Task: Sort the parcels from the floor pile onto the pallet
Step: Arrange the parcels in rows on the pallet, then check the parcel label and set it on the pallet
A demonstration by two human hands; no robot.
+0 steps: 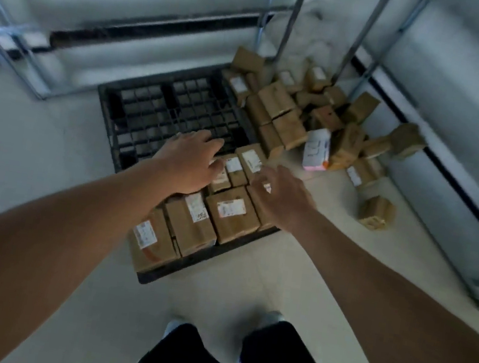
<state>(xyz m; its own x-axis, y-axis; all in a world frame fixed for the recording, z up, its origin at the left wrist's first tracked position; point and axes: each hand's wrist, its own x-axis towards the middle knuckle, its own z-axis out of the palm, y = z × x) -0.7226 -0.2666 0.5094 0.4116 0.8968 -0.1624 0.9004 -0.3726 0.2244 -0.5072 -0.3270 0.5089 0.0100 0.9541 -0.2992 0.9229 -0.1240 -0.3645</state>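
From my remote seat I'm looking down past both forearms at a black plastic grid pallet (161, 109) on a pale floor (294, 284). My left hand (186, 162) is spread flat, fingers relaxed, over the pallet's near right part, and my right hand (284, 194) hangs just beside it with fingers loosely splayed; neither grasps anything, though blur keeps me from telling whether the left palm touches the cartons under it.

The sorted brown parcels (194, 221) sit packed edge to edge along the pallet's near right side, labels up, which I judge is deliberate: tight rows leave the rest of the grid free and keep labels readable. I count about seven there, some partly hidden by my hands, among them a wide labelled carton (231, 213) in the front row and a small one (235, 168) behind it.

The floor pile (319, 122) lies heaped against the pallet's far right corner, under metal rack legs (292, 17), boxes tilted every way. It holds roughly twenty brown cartons, too jumbled for an exact count, plus one white and pink box (316, 151) standing at its near edge and one stray brown carton (376, 212) apart on the floor
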